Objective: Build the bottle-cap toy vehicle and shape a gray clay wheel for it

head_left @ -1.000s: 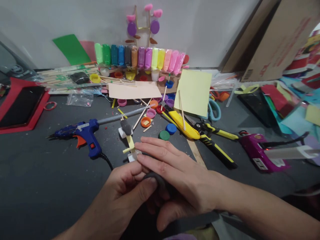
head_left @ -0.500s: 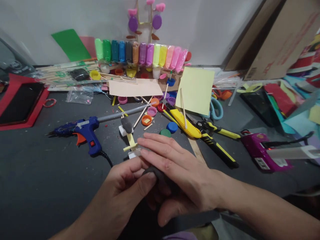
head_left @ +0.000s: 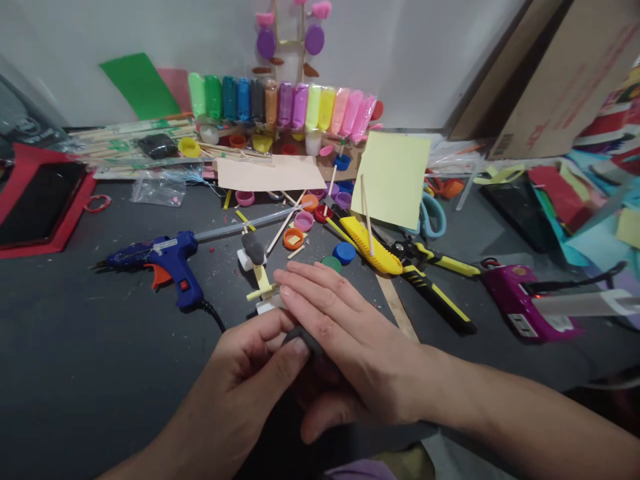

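Observation:
My left hand (head_left: pixel 250 373) is closed on a lump of dark grey modelling clay (head_left: pixel 306 339), its thumb pressing on the top. Across the clay lies my right hand (head_left: pixel 360 340), fingers stretched out straight and the palm turned down over the lump. Most of the clay is hidden between the two hands. Just beyond the fingertips is a small stick figure (head_left: pixel 260 275) made of pale wooden sticks, with a grey oval clay lump (head_left: pixel 253 248) on it and white pieces beside it.
A blue glue gun (head_left: pixel 175 260) lies left. A yellow utility knife (head_left: pixel 370 247) and black-and-yellow pliers (head_left: pixel 435 297) lie right. Bottle caps (head_left: pixel 293 239) and sticks are scattered ahead. Coloured clay packs (head_left: pixel 285 107) stand against the wall. A purple power strip (head_left: pixel 515 303) sits far right.
My right hand has shifted slightly over the clay, and its thumb has moved a little left. The left hand keeps its grip on the lump.

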`<state>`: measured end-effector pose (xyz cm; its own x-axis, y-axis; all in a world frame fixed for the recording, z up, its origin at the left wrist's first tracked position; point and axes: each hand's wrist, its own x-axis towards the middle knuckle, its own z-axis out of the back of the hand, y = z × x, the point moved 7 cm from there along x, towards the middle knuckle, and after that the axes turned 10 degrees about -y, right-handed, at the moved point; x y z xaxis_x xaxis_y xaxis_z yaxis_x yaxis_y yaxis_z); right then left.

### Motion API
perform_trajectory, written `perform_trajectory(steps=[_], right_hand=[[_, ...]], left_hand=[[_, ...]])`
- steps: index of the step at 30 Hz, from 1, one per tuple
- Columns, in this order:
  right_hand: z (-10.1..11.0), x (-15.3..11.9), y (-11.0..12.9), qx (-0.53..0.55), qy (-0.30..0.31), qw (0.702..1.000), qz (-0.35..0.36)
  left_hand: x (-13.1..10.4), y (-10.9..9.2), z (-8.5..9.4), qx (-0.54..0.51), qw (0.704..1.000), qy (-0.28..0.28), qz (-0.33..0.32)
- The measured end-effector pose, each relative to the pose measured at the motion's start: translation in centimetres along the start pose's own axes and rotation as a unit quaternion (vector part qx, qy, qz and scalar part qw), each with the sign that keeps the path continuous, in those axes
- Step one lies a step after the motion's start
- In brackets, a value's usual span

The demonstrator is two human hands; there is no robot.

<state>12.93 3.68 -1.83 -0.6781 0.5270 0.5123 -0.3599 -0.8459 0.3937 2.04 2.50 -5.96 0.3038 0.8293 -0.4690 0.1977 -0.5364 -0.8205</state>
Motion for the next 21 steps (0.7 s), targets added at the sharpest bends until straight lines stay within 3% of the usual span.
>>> perform_trajectory(steps=[4,9,15,21], right_hand=[[-0.04,-0.05,-0.17,-0.011,0.006,1.0,-0.005],[0.29,-0.1,-0.23,-0.026,-0.013,1.0,0.004],[0.22,0.0,-0.01,-0.033,-0.007,0.999,0.008],[0.24,0.07,-0.04,-0.03,0.002,1.0,0.008]], left_hand=[[-0.2,-0.53,-0.18,-0.017,1.0,0.001,-0.01],[-0.27,-0.1,-0.26,-0.012,0.999,0.003,0.039],[0.04,0.16,0.43,0.008,0.999,-0.027,0.022],[-0.12,0.01,0.15,0.006,1.0,-0.009,0.018]])
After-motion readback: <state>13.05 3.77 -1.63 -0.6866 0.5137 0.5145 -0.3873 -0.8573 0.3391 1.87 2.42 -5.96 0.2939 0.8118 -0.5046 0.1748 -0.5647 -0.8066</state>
